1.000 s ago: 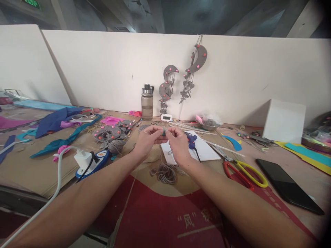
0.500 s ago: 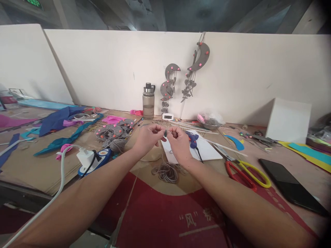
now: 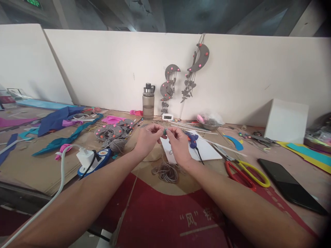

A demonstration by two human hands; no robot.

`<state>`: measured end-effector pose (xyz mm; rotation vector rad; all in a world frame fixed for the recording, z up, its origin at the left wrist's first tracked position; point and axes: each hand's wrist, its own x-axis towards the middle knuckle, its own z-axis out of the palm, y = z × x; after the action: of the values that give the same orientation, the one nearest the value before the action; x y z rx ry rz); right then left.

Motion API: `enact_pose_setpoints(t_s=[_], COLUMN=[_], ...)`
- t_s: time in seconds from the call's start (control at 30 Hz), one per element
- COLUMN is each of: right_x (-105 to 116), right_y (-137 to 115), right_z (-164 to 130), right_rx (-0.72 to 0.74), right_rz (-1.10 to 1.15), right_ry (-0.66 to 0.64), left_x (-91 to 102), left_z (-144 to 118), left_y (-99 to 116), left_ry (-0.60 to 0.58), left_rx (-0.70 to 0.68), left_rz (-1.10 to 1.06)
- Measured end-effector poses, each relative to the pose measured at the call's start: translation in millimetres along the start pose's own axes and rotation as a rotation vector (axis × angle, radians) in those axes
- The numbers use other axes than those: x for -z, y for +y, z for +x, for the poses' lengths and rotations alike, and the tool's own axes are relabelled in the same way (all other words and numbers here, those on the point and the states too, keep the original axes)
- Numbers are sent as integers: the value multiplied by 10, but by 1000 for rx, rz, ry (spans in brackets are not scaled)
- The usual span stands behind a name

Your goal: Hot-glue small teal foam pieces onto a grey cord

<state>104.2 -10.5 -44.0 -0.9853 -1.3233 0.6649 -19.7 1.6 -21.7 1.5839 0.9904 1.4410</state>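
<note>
Here both hands meet above the table [image 3: 38, 172], just in front of the white sheet [image 3: 207, 151]. The left hand [image 3: 148, 139] and the right hand [image 3: 179, 144] have their fingers curled in, and thumbs and forefingers of both pinch one small grey-green piece [image 3: 164, 131] held between them in the air; it is too small to tell what it is. Below the hands a loose coil of grey cord [image 3: 167, 171] lies on the brown cardboard, near the right wrist. A blue glue gun [image 3: 191, 139] rests on the white sheet just beside the right hand. To the right lie scissors [image 3: 245, 170] with red and yellow handles, and further right a black phone [image 3: 291, 190]. To the left, a heap of grey felt shapes [image 3: 113, 132] with pink dots sits near the left hand, and a white charger [image 3: 86, 157] with its cable lies nearer the edge. At the back a bottle [image 3: 148, 101] stands against the white wall, with a small clock [image 3: 167, 117] beside it. Two grey moon hangings [image 3: 181, 74] hang on the wall above.
</note>
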Motion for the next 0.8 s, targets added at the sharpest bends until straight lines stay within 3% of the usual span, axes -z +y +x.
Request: enact_pose_setpoints(t_s=[0.27, 0.53, 0.8], right_x=[-11, -2, -1], right_y=[28, 159, 203], right_z=[-6, 47, 24], right_rx=[-3, -109, -61], right_rz=[-71, 39, -52], right_ry=[41, 73, 62], left_x=[-33, 38, 39], left_z=[-4, 65, 76], left_y=[-55, -115, -136], left_ry=[-38, -234, -234], left_rx=[77, 273, 240], left_rz=[-115, -409, -300])
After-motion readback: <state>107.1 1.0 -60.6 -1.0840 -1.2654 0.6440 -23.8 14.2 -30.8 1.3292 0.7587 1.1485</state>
